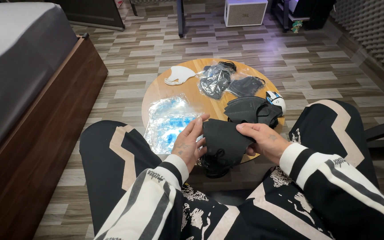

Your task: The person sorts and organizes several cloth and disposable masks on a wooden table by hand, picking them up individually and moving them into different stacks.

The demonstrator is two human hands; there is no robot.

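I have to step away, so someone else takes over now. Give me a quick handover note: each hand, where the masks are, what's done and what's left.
Left hand: grips the left edge of a black face mask, held over the lap.
Right hand: pinches the same mask's right edge.
On the round wooden table: a pile of black masks, two dark masks in clear wrappers, a white mask, a clear bag with blue contents, and a white mouse.
Done: several black masks lie unwrapped.
Left: two remain wrapped; the held mask is not yet put down.
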